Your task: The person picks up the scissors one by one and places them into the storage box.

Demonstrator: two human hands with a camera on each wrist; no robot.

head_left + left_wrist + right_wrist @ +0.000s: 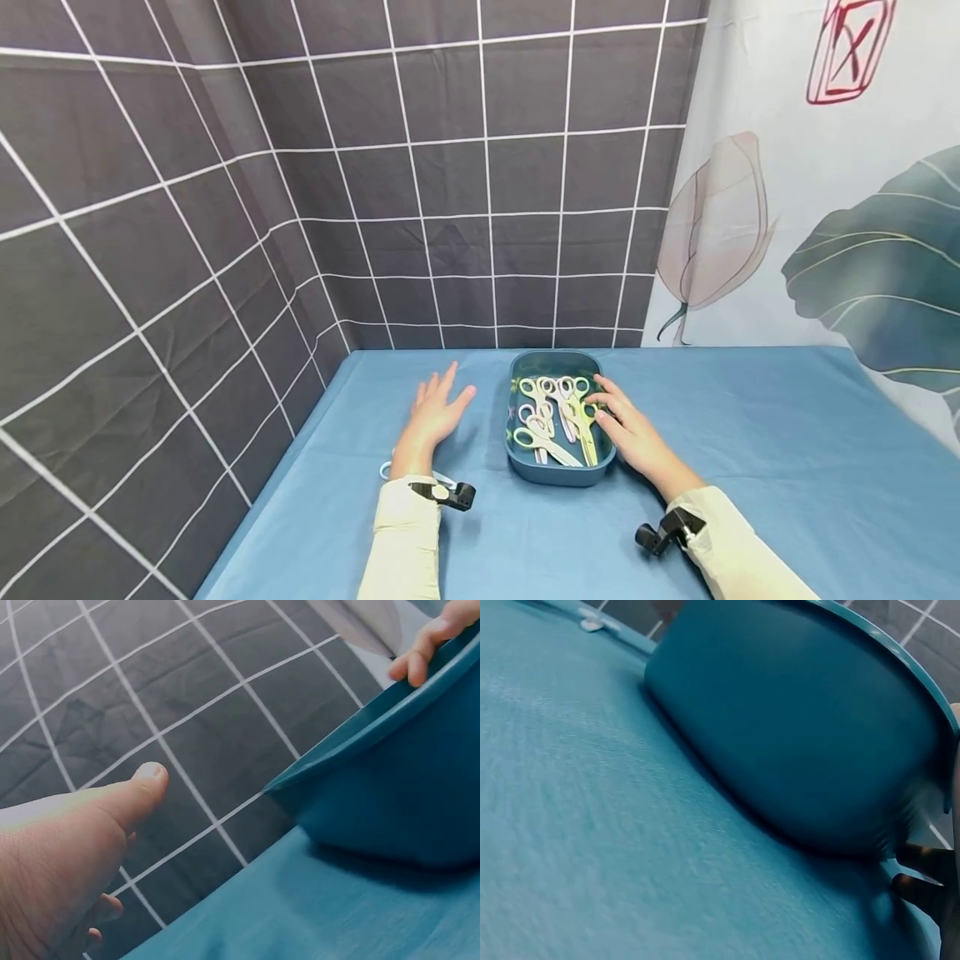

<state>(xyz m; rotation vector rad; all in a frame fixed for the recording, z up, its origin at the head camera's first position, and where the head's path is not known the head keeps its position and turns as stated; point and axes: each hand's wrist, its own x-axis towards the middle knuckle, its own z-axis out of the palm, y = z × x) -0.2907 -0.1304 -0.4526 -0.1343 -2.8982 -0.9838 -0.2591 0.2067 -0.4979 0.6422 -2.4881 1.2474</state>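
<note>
A dark teal basin [558, 476] stands on the blue cloth, with several pastel scissors [551, 446] lying inside it. At its right rim, my right hand [636, 437] reaches over with loosely bent fingers, the fingertips close to a yellow pair of scissors [587, 442]; contact is unclear. Two lower fingers [922, 889] hang outside the basin wall in the right wrist view. My left hand [435, 417] is to the left of the basin, apart from it, fingers spread and holding nothing. Partly hidden beneath the left wrist lies a light blue pair of scissors [386, 471].
A blue cloth [750, 433] covers the table. Dark grey curtain with white grid lines [450, 183] hangs behind and at the left. At the right back is a white curtain [772, 108] with leaf prints. Each wrist wears a black camera [463, 497].
</note>
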